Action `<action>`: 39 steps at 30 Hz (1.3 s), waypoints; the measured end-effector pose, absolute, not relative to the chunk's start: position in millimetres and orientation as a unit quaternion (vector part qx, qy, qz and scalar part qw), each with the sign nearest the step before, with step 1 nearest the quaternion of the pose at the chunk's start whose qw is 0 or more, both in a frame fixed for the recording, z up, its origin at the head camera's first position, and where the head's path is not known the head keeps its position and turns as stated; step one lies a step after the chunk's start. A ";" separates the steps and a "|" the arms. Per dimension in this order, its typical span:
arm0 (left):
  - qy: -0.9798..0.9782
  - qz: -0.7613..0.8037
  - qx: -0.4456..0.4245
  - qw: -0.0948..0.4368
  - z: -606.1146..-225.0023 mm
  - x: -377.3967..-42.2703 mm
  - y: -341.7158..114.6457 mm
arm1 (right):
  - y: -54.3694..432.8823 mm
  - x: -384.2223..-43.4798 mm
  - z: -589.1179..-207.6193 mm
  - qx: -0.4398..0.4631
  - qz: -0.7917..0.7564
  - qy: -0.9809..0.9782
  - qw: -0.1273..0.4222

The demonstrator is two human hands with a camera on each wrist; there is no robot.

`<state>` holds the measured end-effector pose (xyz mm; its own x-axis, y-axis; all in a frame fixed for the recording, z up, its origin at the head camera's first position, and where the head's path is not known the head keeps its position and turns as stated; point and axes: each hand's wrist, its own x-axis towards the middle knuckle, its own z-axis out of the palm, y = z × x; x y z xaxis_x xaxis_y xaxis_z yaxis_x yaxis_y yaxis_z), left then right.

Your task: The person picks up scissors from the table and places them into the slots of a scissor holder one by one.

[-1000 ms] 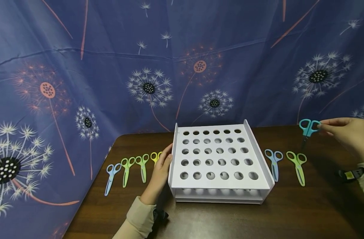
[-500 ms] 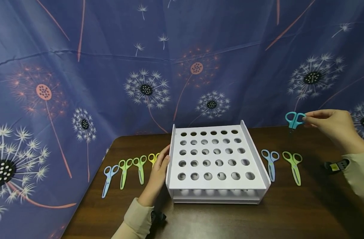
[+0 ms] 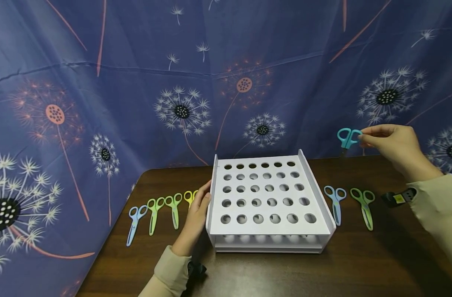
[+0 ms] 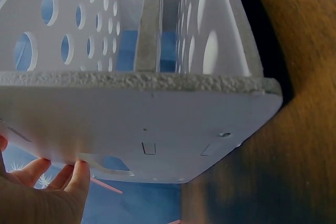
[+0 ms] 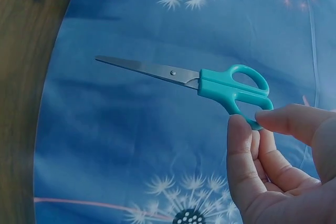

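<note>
Between thumb and fingertips, my right hand pinches one finger loop of the turquoise scissors, raised above the back right of the table. Their blades are closed and point down; the right wrist view shows the metal blades and the grip at the loop's outer edge. A white rack with rows of round holes stands mid-table. My left hand rests against its left side, and in the left wrist view the fingertips touch the outer side panel near a cutout.
Right of the rack lie blue scissors and green scissors. To its left are light blue scissors, two green pairs and yellow scissors partly hidden by the left hand. A dandelion-print cloth hangs behind the table.
My right hand has moved left and up with the turquoise scissors, toward the rack. My left hand stays at the rack's side. The head view shifted slightly at first.
</note>
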<state>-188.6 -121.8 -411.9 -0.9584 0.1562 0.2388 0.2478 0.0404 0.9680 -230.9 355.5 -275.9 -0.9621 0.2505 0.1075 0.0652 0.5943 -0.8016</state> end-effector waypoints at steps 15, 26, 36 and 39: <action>-0.719 -0.681 -0.135 0.028 -412.3 -187.4 -122.3 | 331.2 -237.7 -264.4 -0.052 0.509 -0.851 0.118; -0.721 -0.678 -0.137 0.032 -411.8 -188.0 -122.5 | 310.6 -242.9 -252.1 -0.020 0.540 -0.832 0.123; -0.722 -0.678 -0.136 0.033 -410.3 -188.1 -121.7 | 293.4 -250.6 -248.4 0.008 0.572 -0.812 0.121; -0.721 -0.679 -0.136 0.032 -410.7 -188.6 -121.6 | 289.1 -252.6 -248.2 0.021 0.573 -0.810 0.122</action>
<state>-188.6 -121.6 -410.7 -0.9607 0.1528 0.2316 0.2403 0.0413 0.9698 -252.6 289.1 -248.2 -0.9693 0.1058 0.2220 -0.1739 0.3431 -0.9230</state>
